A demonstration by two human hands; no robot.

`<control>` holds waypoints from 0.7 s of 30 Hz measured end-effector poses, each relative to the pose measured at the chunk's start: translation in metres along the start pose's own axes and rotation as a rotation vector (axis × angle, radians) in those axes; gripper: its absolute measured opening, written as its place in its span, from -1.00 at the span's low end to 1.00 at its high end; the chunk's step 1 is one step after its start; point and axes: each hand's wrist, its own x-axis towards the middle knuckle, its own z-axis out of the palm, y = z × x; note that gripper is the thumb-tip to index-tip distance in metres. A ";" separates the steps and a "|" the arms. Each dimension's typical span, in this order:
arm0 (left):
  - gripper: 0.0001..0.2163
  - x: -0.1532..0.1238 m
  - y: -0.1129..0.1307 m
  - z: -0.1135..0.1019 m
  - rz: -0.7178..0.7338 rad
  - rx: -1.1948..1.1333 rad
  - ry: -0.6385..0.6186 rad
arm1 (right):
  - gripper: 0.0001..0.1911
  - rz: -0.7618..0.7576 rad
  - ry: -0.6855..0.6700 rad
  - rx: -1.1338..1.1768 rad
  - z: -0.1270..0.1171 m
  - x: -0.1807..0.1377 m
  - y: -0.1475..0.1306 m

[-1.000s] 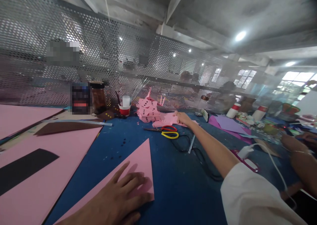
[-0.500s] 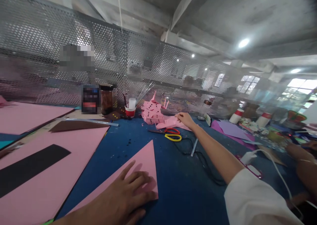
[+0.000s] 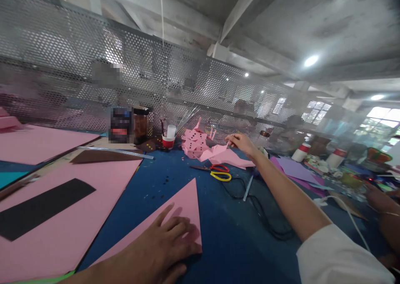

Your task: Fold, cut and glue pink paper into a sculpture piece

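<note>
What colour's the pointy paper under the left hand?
The pointy paper is pink, best seen in the head view.

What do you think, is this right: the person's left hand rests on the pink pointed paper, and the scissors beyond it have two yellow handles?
Not quite: the head view shows that the scissors have one red handle and one yellow, not two yellow ones. The person's left hand does rest on the pink pointed paper, with the scissors beyond it.
</note>
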 end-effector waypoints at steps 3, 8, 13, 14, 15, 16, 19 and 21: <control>-0.46 0.003 0.003 -0.003 -0.013 0.025 -0.066 | -0.78 -0.029 0.017 0.103 0.002 -0.002 -0.018; -0.51 0.005 0.008 -0.013 -0.044 0.067 -0.198 | -0.72 -0.021 0.059 0.302 0.010 0.004 -0.043; -0.61 0.001 0.005 -0.010 -0.048 0.038 -0.145 | -0.75 0.016 0.141 0.530 0.026 0.027 -0.060; -0.63 0.000 0.004 -0.008 -0.036 0.031 -0.120 | -0.76 0.027 0.162 0.568 0.029 0.033 -0.062; -0.65 -0.001 0.002 -0.007 -0.027 0.030 -0.093 | -0.77 0.040 0.184 0.601 0.033 0.040 -0.064; -0.66 -0.002 0.001 -0.005 -0.021 0.031 -0.067 | -0.77 0.054 0.207 0.630 0.037 0.046 -0.064; -0.68 -0.004 -0.002 -0.001 -0.005 0.042 -0.001 | -0.81 0.110 0.259 0.686 0.050 0.062 -0.061; -0.69 -0.006 -0.003 0.000 0.016 0.044 0.042 | -0.83 0.153 0.277 0.699 0.059 0.067 -0.055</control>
